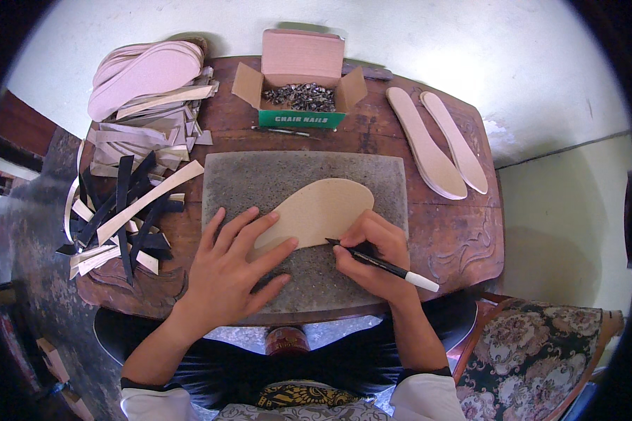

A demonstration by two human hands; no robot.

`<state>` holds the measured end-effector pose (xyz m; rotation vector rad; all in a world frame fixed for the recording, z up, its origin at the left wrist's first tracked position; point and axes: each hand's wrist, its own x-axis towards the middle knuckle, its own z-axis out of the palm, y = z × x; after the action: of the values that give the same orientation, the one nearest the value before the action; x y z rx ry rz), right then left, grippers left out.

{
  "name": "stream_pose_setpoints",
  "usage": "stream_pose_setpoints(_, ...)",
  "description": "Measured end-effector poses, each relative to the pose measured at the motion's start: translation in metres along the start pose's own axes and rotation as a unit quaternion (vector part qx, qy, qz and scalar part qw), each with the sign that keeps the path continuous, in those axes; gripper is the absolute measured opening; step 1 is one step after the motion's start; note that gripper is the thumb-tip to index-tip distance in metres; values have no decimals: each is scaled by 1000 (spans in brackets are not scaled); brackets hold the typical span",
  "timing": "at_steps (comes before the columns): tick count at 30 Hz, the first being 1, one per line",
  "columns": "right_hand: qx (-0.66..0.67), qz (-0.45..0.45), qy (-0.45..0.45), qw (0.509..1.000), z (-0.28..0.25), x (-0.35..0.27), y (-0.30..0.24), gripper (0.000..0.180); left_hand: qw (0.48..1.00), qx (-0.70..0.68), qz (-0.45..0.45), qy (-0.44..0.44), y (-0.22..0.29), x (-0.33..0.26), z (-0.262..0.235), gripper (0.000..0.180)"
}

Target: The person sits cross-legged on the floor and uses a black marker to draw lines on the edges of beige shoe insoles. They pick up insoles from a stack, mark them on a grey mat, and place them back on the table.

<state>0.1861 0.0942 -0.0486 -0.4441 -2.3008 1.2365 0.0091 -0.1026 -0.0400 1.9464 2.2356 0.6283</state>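
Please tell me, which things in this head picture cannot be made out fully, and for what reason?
In the head view:
Beige insole: its left end is hidden under the left hand.
Marker pen in the right hand: tip contact is too small to judge.
Nails in the green box: too small and heaped to count.
Pink insole stack: lower pieces are mostly covered by upper ones.
Floral chair: cut off by the lower edge.

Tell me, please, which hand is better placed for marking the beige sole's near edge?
Probably the right hand: it holds the black pen, tip at the near edge. The left hand lies spread over the beige sole's left end.
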Motion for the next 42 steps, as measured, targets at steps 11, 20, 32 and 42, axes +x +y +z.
stream_pose_setpoints(11, -7, 2, -7, 1000, -2, 1, -1, 20, 1000, -6, -5, -5, 2, 1, -2, 47)
stream_pose_setpoints(20, 168, 70, 119, 976, -12, 0, -6, 23, 999, 3, -12, -41, -12, -1, -20, 47)
stream_pose_setpoints(32, 19, -9, 17, 1000, -8, 3, 2, 20, 1000, -17, -14, 20, -19, 0, -13, 49)
stream_pose_setpoints(42, 23, -10, 8, 1000, -8, 3, 11, 20, 998, -26, -22, 54, -19, -4, -3, 48)
